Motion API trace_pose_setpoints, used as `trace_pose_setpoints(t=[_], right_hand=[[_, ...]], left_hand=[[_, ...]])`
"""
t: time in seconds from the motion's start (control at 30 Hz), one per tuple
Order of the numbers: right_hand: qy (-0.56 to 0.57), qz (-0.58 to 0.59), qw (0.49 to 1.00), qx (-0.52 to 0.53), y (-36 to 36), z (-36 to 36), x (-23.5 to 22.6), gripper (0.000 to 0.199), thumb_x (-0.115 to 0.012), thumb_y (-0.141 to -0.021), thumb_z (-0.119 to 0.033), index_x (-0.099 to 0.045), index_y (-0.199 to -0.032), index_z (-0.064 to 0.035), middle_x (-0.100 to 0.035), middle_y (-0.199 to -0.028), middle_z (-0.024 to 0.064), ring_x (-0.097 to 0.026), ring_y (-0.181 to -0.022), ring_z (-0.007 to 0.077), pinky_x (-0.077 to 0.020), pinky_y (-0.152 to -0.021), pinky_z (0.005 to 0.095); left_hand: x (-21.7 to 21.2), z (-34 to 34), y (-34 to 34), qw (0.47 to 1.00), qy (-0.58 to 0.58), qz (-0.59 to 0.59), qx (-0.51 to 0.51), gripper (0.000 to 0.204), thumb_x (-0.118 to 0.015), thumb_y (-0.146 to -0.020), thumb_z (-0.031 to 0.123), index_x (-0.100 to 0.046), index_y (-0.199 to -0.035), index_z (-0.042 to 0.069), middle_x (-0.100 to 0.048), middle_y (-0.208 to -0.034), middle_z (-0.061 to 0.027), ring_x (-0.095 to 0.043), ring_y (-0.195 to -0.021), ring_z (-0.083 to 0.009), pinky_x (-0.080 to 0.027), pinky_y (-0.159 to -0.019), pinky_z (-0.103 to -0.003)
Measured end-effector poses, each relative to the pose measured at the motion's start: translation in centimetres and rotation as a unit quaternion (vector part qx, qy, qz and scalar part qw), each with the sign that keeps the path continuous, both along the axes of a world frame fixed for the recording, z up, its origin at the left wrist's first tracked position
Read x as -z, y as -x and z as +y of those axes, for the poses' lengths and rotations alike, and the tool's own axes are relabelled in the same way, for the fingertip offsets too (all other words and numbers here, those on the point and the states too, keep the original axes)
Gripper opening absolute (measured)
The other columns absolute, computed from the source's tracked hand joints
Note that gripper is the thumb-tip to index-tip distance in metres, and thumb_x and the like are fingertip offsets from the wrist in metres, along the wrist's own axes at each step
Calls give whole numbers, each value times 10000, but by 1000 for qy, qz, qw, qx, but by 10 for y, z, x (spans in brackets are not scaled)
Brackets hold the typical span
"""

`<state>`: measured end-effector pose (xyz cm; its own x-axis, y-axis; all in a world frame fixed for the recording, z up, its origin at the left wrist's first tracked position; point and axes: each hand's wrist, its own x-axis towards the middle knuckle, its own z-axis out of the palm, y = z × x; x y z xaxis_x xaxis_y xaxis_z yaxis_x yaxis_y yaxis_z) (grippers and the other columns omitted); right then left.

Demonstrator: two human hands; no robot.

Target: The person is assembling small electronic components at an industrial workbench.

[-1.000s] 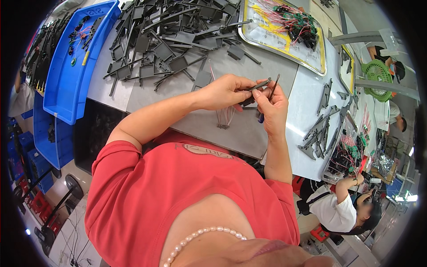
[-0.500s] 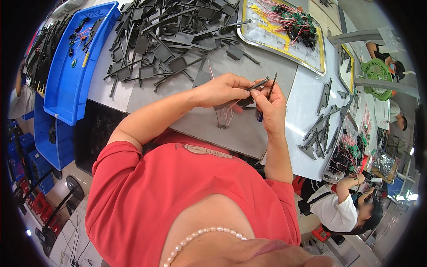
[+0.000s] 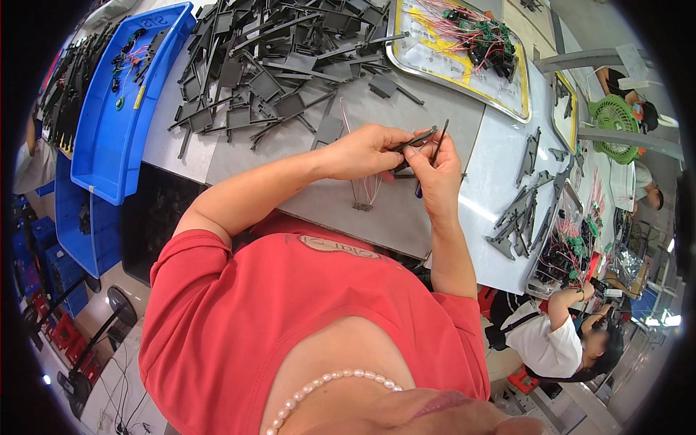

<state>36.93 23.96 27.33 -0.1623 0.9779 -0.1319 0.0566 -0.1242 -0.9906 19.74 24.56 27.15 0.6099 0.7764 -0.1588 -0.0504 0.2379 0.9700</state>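
My left hand [image 3: 362, 152] is closed on a narrow dark grey plastic part [image 3: 419, 138], which slants up to the right from its fingertips. The thumb and finger of my right hand [image 3: 438, 177] pinch at the same part. A slim dark-shafted tool with a blue handle [image 3: 418, 191] also sits in my right hand, its shaft standing up past the fingers; its exact kind is unclear. Thin red and white wires [image 3: 372, 190] show below my left hand, with a small dark piece [image 3: 362, 207] at their lower end. My fingers hide much of the held part.
A big heap of dark plastic parts [image 3: 283, 72] lies ahead on the grey table. A blue tray [image 3: 109, 145] stands left. Wired green boards sit on a yellow-edged tray [image 3: 522, 101] at far right. More dark brackets [image 3: 515, 221] lie right; a co-worker [image 3: 547, 341] is beyond.
My right hand has shifted slightly left and turned a little, with the tool more upright. My left hand and the plastic part have moved only slightly.
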Motion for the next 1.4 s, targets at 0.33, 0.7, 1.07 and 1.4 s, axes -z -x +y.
trace_pose_setpoints(t=[0.33, 0.7, 1.07, 1.4], right_hand=[[60, 40, 996, -51, -5, 4, -12, 315, -648, -796, -73, -528, -1085, -34, -417, -628, -86, -418, -585, 5, -419, -560, 167], [59, 47, 996, -43, -5, 6, -11, 324, -646, -792, -63, -531, -1092, -22, -423, -632, -85, -426, -603, 5, -412, -589, 167], [38, 49, 998, -33, -1, 5, -4, 313, -636, -797, -57, -528, -1089, -22, -405, -634, -90, -356, -559, 0, -278, -508, 156], [43, 55, 997, -36, -2, 5, -9, 309, -639, -796, -53, -534, -1085, -22, -423, -633, -85, -404, -596, 4, -353, -570, 155]], left_hand=[[2, 3, 2, 991, 94, -95, 5, 368, -407, -860, 4, -492, -1218, 1, -551, -1108, 3, -517, -951, -63, -530, -729, -248], [-4, 3, 3, 989, 106, -102, 3, 432, -393, -801, -41, -477, -1225, -12, -553, -1097, -4, -528, -929, -57, -525, -716, -234], [2, 0, -2, 997, 51, -53, -33, 315, -423, -852, -1, -519, -1151, -24, -568, -1091, 8, -509, -908, -49, -517, -660, -216], [-3, 2, 1, 994, 69, -77, -15, 420, -402, -786, -71, -497, -1193, -33, -529, -1190, -4, -507, -943, -61, -523, -688, -223]])
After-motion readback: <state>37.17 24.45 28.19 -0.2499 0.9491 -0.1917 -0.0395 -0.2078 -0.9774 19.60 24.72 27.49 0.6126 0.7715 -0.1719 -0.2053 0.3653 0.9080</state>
